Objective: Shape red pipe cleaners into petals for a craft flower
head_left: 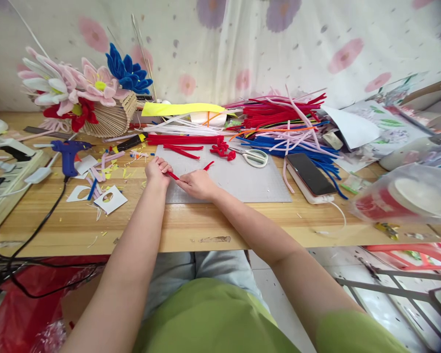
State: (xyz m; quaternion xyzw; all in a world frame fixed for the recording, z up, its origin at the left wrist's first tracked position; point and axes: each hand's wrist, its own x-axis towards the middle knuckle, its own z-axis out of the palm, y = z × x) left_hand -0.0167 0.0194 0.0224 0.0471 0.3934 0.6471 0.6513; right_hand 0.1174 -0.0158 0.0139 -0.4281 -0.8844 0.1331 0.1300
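My left hand [157, 172] and my right hand [197, 184] meet over the near left corner of a grey cutting mat [242, 181]. Both pinch a short red pipe cleaner [173, 175] that runs between their fingertips. Its far end pokes out beyond my right hand as a red tip [208, 165]. More red pipe cleaner pieces [183, 151] lie on the mat just beyond, next to a curled red bundle [223, 149].
White scissors [255, 157] lie on the mat's far edge. A phone on a power bank [310, 175] sits right, a blue glue gun [69, 153] left. Pipe cleaner heaps [282, 122] and a basket of pipe-cleaner flowers [88, 98] stand behind. Plastic containers [407, 196] crowd the right.
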